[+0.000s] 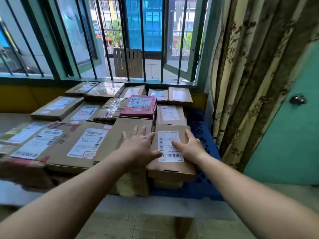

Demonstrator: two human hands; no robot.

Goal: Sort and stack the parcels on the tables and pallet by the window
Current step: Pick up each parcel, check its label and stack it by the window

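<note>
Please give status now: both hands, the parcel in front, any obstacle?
Left hand flat, spanning large box and small parcel. Right hand grips small parcel's right edge. Parcel atop stack on blue pallet. Nothing blocking.

Daylight pours in through the barred window (pixel 120 40) across the top of the frame, leaving the room evenly bright with only soft shadows under the parcels at lower center. Glare streaks the taped parcel (pixel 105 90) just below the sill. Wide-angle distortion bends the bars and the curtain (pixel 250 75) at right, and the left edge smears into blur.
</note>
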